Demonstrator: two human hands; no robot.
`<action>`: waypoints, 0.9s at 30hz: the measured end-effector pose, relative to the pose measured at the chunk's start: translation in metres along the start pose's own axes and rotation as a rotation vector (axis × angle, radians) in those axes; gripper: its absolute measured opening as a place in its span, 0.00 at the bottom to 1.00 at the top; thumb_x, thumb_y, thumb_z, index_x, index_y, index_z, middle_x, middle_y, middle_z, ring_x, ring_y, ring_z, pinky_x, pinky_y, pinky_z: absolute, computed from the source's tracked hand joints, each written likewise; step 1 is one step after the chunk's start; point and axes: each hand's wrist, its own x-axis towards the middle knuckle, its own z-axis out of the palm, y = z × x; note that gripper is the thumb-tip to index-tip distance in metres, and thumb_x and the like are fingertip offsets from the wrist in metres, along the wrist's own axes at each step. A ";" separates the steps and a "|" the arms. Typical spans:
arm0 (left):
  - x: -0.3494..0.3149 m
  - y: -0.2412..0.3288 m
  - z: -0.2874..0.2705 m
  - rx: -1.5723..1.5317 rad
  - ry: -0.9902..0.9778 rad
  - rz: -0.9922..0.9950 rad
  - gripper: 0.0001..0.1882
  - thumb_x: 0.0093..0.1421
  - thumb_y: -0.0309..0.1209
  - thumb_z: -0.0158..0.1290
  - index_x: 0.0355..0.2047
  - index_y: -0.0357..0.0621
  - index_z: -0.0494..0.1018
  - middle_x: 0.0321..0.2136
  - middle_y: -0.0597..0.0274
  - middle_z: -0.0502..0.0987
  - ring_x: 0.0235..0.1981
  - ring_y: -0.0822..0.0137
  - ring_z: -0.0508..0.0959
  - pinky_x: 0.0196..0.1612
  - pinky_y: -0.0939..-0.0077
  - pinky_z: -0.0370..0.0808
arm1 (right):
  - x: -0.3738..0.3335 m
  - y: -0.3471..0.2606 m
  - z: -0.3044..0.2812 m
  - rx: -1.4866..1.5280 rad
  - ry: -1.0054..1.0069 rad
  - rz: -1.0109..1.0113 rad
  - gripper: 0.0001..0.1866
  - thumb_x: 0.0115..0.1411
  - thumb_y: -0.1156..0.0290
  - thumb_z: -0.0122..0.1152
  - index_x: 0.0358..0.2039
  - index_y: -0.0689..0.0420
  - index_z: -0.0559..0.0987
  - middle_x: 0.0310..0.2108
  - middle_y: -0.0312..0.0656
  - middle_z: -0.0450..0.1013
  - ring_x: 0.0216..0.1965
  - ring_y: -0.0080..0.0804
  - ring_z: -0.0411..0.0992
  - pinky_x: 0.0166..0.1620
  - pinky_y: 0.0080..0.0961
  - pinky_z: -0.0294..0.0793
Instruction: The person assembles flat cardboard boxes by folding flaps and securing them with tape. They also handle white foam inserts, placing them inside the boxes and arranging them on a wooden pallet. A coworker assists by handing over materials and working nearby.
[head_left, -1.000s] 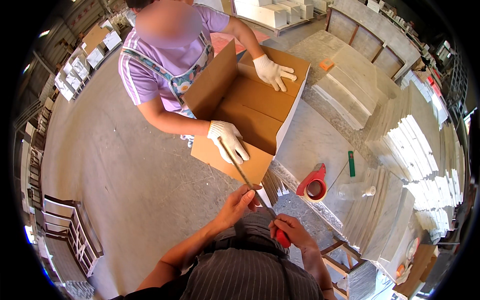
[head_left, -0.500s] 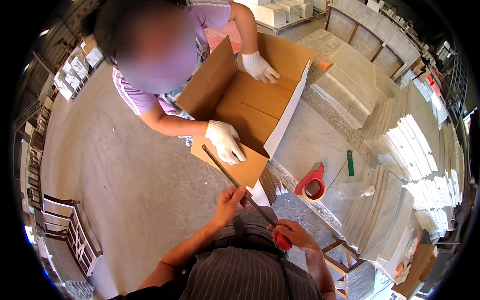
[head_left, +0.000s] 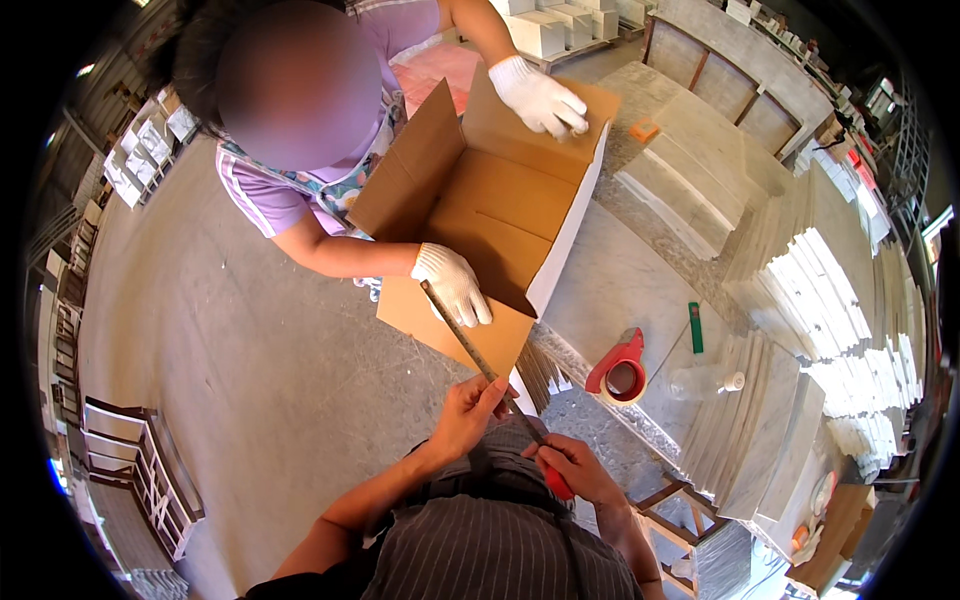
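Note:
Between my hands runs the extended blade of a tape measure [head_left: 462,340]. My left hand [head_left: 466,412] pinches the blade partway along. In my right hand [head_left: 573,466] is its red case, mostly covered by my fingers. The blade's far end reaches over the near flap of an open cardboard box [head_left: 500,215], next to a co-worker's gloved hand [head_left: 452,282] that rests on that flap. The co-worker's other gloved hand [head_left: 540,97] is at the box's far flap. Brown inside and white outside, the box shows a bare bottom.
A red tape dispenser [head_left: 617,366], a green strip-shaped object [head_left: 696,327] and a clear bottle [head_left: 705,381] lie on the stone-topped table to the right. Stacks of stone slabs [head_left: 725,415] stand beyond. An orange item [head_left: 644,130] sits farther back. A wooden frame [head_left: 150,470] stands at left.
The co-worker's far hand has lifted from inside the box to its far flap. My hands keep hold of the tape measure, whose blade tip has shifted slightly right, up to the co-worker's near glove.

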 end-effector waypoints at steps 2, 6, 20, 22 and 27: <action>-0.002 0.004 0.002 0.007 -0.009 -0.011 0.19 0.63 0.39 0.43 0.28 0.34 0.72 0.16 0.66 0.69 0.20 0.78 0.69 0.25 0.83 0.67 | 0.002 0.003 0.000 -0.001 -0.002 -0.031 0.13 0.61 0.69 0.43 0.34 0.64 0.75 0.20 0.32 0.65 0.24 0.16 0.63 0.30 0.13 0.63; -0.003 0.007 0.003 0.089 -0.035 0.002 0.18 0.64 0.39 0.41 0.30 0.34 0.72 0.17 0.65 0.69 0.21 0.77 0.69 0.27 0.82 0.68 | 0.004 0.004 0.001 0.041 0.026 -0.041 0.14 0.62 0.67 0.42 0.33 0.64 0.74 0.20 0.34 0.66 0.23 0.16 0.64 0.29 0.13 0.63; 0.002 0.008 0.009 0.371 -0.251 0.086 0.11 0.62 0.31 0.44 0.37 0.36 0.71 0.23 0.60 0.72 0.25 0.73 0.71 0.30 0.79 0.69 | 0.015 0.043 -0.030 1.026 0.217 -0.188 0.15 0.63 0.62 0.43 0.36 0.61 0.71 0.15 0.38 0.62 0.16 0.23 0.56 0.19 0.19 0.54; 0.003 0.011 0.012 0.441 -0.244 0.109 0.10 0.60 0.30 0.46 0.37 0.36 0.71 0.24 0.57 0.73 0.26 0.70 0.73 0.30 0.78 0.70 | 0.016 0.045 -0.031 1.041 0.230 -0.191 0.15 0.63 0.62 0.43 0.37 0.61 0.71 0.15 0.38 0.62 0.17 0.22 0.56 0.19 0.19 0.54; 0.005 0.015 0.015 0.552 -0.252 0.189 0.08 0.58 0.27 0.48 0.36 0.38 0.71 0.29 0.54 0.75 0.29 0.61 0.76 0.32 0.73 0.72 | 0.015 0.044 -0.033 1.096 0.221 -0.189 0.17 0.63 0.62 0.43 0.38 0.65 0.70 0.17 0.37 0.64 0.16 0.22 0.57 0.19 0.19 0.57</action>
